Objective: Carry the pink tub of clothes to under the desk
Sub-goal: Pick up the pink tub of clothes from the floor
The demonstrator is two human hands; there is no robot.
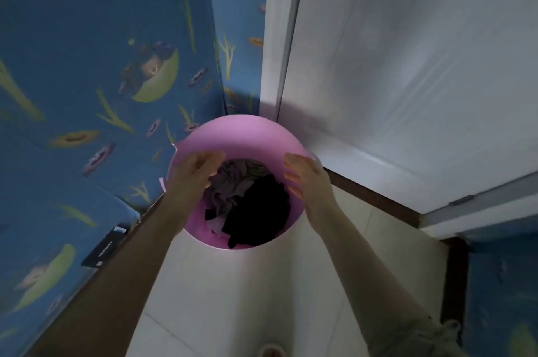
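Note:
The pink tub (233, 135) stands in a corner between a blue flowered bed and a white door. Grey and black clothes (256, 205) fill it. My left hand (198, 173) is over the tub's left rim, fingers curled inward over the edge. On the opposite rim my right hand (308, 179) has its fingers hooked inside the tub. Both thumbs are hidden. No desk is in view.
A bed with a blue flowered sheet (87, 65) fills the left side, with a dark flat box (106, 246) at its edge. A white door (407, 65) and its frame stand on the right. Pale floor tiles (247, 298) lie below the tub.

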